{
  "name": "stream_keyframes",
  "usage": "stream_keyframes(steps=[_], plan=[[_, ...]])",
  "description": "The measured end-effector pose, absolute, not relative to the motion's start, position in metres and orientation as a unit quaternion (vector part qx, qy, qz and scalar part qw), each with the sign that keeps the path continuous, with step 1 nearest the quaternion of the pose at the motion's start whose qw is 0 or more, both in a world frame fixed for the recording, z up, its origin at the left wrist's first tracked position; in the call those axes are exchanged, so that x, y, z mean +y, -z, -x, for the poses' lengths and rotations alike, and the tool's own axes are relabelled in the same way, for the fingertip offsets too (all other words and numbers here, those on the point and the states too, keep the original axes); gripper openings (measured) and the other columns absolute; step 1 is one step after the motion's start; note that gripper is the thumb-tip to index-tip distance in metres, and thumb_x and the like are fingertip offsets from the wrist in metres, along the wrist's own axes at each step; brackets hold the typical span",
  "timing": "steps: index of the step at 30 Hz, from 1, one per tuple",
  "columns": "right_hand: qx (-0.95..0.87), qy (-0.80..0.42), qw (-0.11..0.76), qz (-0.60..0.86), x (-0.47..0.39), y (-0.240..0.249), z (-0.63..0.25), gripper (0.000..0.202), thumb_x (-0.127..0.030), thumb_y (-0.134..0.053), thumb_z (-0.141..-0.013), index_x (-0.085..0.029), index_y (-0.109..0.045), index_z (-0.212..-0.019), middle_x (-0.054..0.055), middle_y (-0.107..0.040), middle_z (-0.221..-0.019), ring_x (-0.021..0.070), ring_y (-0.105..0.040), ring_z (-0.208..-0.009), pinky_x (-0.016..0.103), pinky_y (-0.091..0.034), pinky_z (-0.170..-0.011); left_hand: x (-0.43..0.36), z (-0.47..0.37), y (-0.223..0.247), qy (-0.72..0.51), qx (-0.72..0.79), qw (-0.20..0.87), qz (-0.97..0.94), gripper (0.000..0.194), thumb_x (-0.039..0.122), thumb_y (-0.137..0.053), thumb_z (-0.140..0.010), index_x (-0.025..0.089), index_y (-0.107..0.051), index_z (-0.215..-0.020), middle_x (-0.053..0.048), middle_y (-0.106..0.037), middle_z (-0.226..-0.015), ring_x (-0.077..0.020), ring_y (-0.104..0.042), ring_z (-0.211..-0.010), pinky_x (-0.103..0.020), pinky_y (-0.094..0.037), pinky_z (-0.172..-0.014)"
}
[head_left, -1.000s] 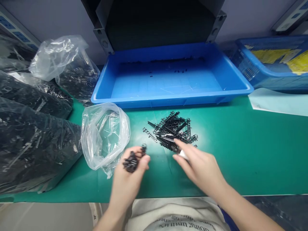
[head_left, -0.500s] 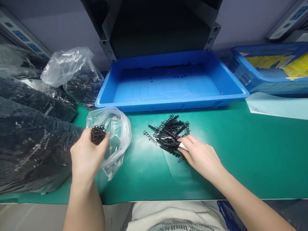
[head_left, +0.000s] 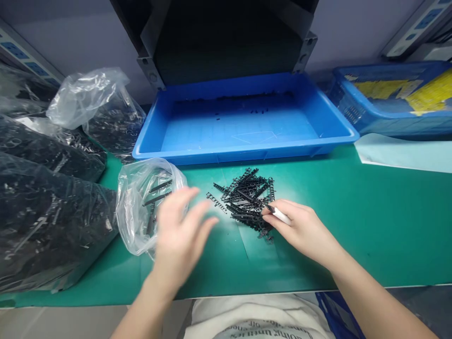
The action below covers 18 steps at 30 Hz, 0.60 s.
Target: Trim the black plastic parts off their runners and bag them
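Note:
My left hand (head_left: 181,235) is blurred by motion, its fingers spread and nothing in them. It hovers over the near right rim of a clear plastic bag (head_left: 132,230), which stands open with several black strips (head_left: 158,194) inside. My right hand (head_left: 300,226) is closed on a white pen-like tool with a dark tip (head_left: 281,216); its exact kind does not show. The tip points left at the right side of a loose pile of black toothed plastic strips (head_left: 247,193) on the green table mat (head_left: 219,263). One strip (head_left: 216,202) lies at the pile's left edge.
Behind the pile stands a shallow blue tray (head_left: 219,136) with a few small black bits in it. Large clear bags of black parts (head_left: 52,226) crowd the left. A blue basket (head_left: 374,108) with yellow sheets and a pale sheet (head_left: 406,153) are at right.
My left hand let go of its bundle of black strips and moved right; strips now lie in the bag. My right hand drew slightly away from the pile, baring the tool's dark tip.

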State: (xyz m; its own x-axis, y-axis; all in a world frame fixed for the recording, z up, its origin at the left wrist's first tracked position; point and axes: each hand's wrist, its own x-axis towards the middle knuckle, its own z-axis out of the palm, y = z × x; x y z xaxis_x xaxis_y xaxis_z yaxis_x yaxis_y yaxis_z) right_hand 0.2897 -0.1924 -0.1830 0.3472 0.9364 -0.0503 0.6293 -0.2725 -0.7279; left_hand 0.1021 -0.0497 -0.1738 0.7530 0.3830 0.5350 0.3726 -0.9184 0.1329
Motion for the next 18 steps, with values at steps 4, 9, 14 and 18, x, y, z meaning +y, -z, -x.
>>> stream_keyframes(steps=[4, 9, 14, 18], plan=[[-0.441, -0.407, 0.343, 0.722, -0.186, 0.169, -0.286, 0.011, -0.021, -0.051, -0.080, -0.020, -0.056, -0.071, -0.004, -0.057, -0.061, 0.0110, -0.050, -0.056, 0.020, -0.036, -0.051, -0.086, -0.124, 0.190, -0.235, 0.060, 0.132, -0.961, 0.018, 0.011, -0.052, -0.084, 0.013, -0.057, -0.101, -0.009, -0.065, -0.094, -0.0208, -0.061, -0.087, -0.032, -0.048, -0.074], [-0.405, -0.428, 0.380, 0.713, -0.194, 0.173, -0.281, 0.021, -0.033, -0.043, -0.085, -0.019, -0.058, -0.084, 0.000, -0.060, -0.070, 0.0141, -0.055, -0.065, 0.023, -0.044, -0.057, -0.102, -0.121, 0.194, -0.098, 0.199, 0.491, -0.842, 0.020, 0.021, -0.041, -0.090, 0.017, -0.052, -0.106, 0.001, -0.062, -0.065, -0.0070, -0.052, -0.041, -0.019, -0.043, -0.045], [-0.483, -0.359, 0.391, 0.696, -0.211, 0.179, -0.266, 0.037, -0.034, -0.031, -0.093, -0.018, -0.050, -0.120, 0.009, -0.061, -0.108, 0.0191, -0.057, -0.098, 0.033, -0.047, -0.082, -0.106, -0.115, 0.186, 0.035, 0.326, 0.776, -0.538, 0.020, 0.035, -0.043, -0.088, 0.023, -0.043, -0.104, 0.009, -0.051, -0.056, -0.0004, -0.034, -0.026, -0.012, -0.020, -0.029], [-0.567, -0.280, 0.324, 0.704, -0.217, 0.181, -0.252, 0.035, -0.023, -0.029, -0.094, -0.018, -0.048, -0.124, 0.008, -0.062, -0.105, 0.0180, -0.059, -0.091, 0.031, -0.050, -0.073, -0.109, -0.115, 0.186, 0.020, 0.320, 0.824, -0.467, 0.020, 0.037, -0.046, -0.087, 0.022, -0.042, -0.099, 0.008, -0.052, -0.056, 0.0008, -0.033, -0.026, -0.009, -0.018, -0.028]])
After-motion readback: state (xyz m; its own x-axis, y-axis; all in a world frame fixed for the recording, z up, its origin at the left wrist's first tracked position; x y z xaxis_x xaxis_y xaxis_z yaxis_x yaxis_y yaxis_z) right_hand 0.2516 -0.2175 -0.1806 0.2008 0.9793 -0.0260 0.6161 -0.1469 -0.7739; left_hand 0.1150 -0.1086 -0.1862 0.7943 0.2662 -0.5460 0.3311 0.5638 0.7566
